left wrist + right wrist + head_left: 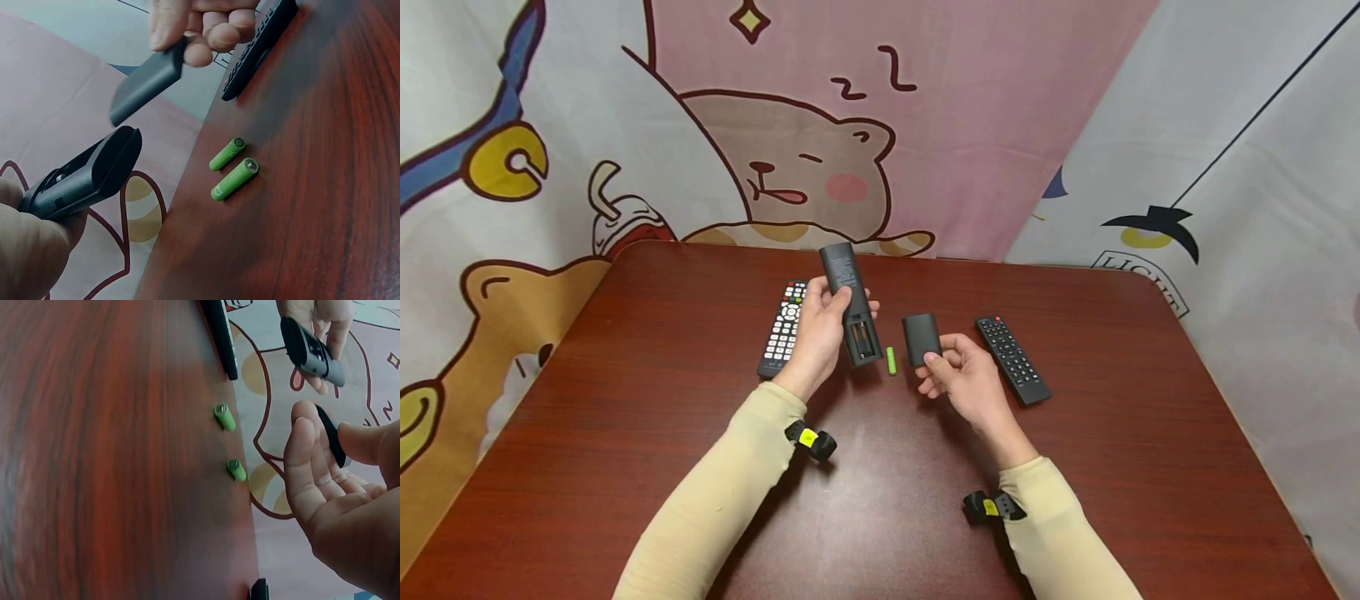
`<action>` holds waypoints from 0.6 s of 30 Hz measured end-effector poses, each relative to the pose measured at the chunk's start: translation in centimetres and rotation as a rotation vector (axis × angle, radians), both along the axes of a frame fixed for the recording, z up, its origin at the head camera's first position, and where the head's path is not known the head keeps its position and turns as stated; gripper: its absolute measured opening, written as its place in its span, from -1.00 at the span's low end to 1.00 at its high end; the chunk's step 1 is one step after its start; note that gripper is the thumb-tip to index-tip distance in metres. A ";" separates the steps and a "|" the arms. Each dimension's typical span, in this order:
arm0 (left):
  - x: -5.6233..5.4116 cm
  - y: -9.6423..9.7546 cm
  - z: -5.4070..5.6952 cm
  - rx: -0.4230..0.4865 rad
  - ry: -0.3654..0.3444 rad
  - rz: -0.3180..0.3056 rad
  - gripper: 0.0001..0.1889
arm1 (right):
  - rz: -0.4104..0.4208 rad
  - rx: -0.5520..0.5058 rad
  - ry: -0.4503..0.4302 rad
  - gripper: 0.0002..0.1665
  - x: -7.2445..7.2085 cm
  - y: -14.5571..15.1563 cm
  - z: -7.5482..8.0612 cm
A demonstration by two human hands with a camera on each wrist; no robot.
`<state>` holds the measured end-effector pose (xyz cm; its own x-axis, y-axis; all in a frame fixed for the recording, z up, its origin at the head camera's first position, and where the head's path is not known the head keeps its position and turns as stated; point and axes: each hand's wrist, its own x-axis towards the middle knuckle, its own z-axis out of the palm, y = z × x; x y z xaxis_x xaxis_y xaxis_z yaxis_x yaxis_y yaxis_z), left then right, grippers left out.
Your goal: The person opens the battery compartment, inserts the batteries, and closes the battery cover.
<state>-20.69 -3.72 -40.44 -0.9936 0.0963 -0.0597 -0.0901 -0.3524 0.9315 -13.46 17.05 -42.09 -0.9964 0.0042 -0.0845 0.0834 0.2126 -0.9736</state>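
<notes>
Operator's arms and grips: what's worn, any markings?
Left sleeve and right sleeve are pale yellow, close-fitting. Left wrist camera and right wrist camera are black, each with a yellow patch. Left grip and right grip: ungloved.

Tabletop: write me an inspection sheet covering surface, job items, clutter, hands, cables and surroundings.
Surface: reddish-brown table, wood-grained.
Job items: open remote, battery compartment exposed; dark cover, apart from it; two green batteries lying on the table.
Clutter: white-buttoned remote, partly hidden; right-side remote, buttons up.
Hands: left hand grips the open remote; right hand pinches the cover.
Cables: nothing seen.
Surroundings: cartoon-printed backdrop behind the table.
</notes>
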 end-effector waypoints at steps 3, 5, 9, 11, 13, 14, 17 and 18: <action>0.0 -0.1 0.0 0.002 -0.008 -0.006 -0.65 | -0.025 0.046 -0.009 -0.71 -0.1 0.6 -0.2; 0.1 -0.2 0.0 -0.001 -0.013 -0.011 -0.65 | -0.043 0.071 -0.010 -0.71 -0.1 1.0 -0.3; 0.1 -0.2 0.0 -0.020 -0.020 -0.019 -0.64 | -0.071 0.099 -0.020 -0.70 -0.2 1.5 -0.4; 0.1 -0.2 -0.1 -0.027 -0.022 -0.021 -0.63 | -0.081 0.110 -0.035 -0.70 -0.2 1.7 -0.5; 0.1 -0.2 -0.1 -0.032 -0.023 -0.023 -0.63 | -0.084 0.128 -0.048 -0.69 -0.3 2.0 -0.5; 0.1 -0.2 -0.1 -0.032 -0.023 -0.024 -0.63 | -0.084 0.142 -0.054 -0.69 -0.3 2.1 -0.5; 0.0 -0.3 -0.1 -0.034 -0.020 -0.027 -0.63 | -0.086 0.180 -0.072 -0.68 -0.3 2.4 -0.5; 0.0 -0.3 -0.2 -0.037 -0.020 -0.028 -0.63 | -0.084 0.192 -0.078 -0.67 -0.3 2.5 -0.5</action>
